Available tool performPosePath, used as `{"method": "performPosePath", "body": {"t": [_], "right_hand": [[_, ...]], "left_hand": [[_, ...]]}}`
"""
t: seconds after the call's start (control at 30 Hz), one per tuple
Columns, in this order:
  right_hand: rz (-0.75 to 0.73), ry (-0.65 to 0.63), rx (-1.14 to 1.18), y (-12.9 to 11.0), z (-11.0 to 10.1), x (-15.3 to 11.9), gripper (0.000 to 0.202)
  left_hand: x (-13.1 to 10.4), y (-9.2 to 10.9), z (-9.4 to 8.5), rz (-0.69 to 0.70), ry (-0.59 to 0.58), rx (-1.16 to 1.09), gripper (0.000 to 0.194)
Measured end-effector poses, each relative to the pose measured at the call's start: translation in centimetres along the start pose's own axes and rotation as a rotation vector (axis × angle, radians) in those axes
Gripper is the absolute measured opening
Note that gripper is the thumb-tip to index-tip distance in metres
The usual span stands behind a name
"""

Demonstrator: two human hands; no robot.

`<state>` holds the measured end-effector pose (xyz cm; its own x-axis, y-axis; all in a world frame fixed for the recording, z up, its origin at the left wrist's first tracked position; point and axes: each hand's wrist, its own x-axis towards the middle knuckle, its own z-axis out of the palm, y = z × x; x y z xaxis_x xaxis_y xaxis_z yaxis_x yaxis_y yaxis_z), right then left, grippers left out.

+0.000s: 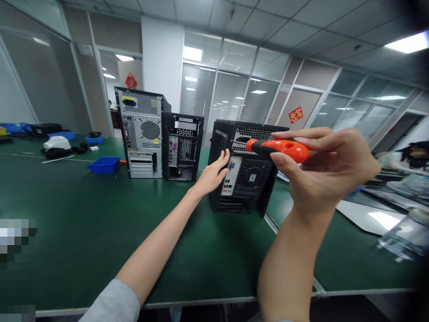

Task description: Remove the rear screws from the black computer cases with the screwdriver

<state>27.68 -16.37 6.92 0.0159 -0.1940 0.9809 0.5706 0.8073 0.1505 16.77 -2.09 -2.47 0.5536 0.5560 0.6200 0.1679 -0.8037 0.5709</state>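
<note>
A black computer case [239,203] stands upright with its back panel towards me, showing ports, a fan grille and a power socket. My left hand [214,173] rests on its left side and rear edge, fingers stretched out. In my right hand [330,163] is an orange and black screwdriver [288,150], gripped by its handle. Its thin shaft points left at the upper part of the back panel. Where the tip meets the case I cannot tell. A black side panel [268,192] sits at an angle along the case's right side.
Two more computer cases, one silver-backed [144,134] and one black [183,147], stand to the left. A blue tray [103,165] lies beside them on the green table [67,232]. At right are a clear plastic container [407,235], a flat panel [365,217] and another person [398,156].
</note>
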Motion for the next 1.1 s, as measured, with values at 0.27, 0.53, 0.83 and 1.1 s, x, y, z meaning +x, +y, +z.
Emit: {"method": "performPosePath", "body": {"t": [0.27,0.53,0.83,1.1], "right_hand": [[0.015,0.011,-0.074,0.0,0.1,-0.2,0.040],[0.034,-0.074,-0.204,0.6,-0.3,-0.8,0.025],[0.076,0.077,-0.021,1.4,1.5,-1.1,0.015],[0.128,-0.064,0.171,1.3,1.7,-0.9,0.017]], "left_hand": [[-0.1,-0.1,0.3,0.015,-0.005,0.060,0.070],[-0.3,0.0,0.2,0.012,-0.037,0.143,0.075],[-0.2,-0.8,0.3,0.041,-0.025,0.165,0.072],[-0.2,-1.2,0.4,0.031,-0.007,0.193,0.082]]}}
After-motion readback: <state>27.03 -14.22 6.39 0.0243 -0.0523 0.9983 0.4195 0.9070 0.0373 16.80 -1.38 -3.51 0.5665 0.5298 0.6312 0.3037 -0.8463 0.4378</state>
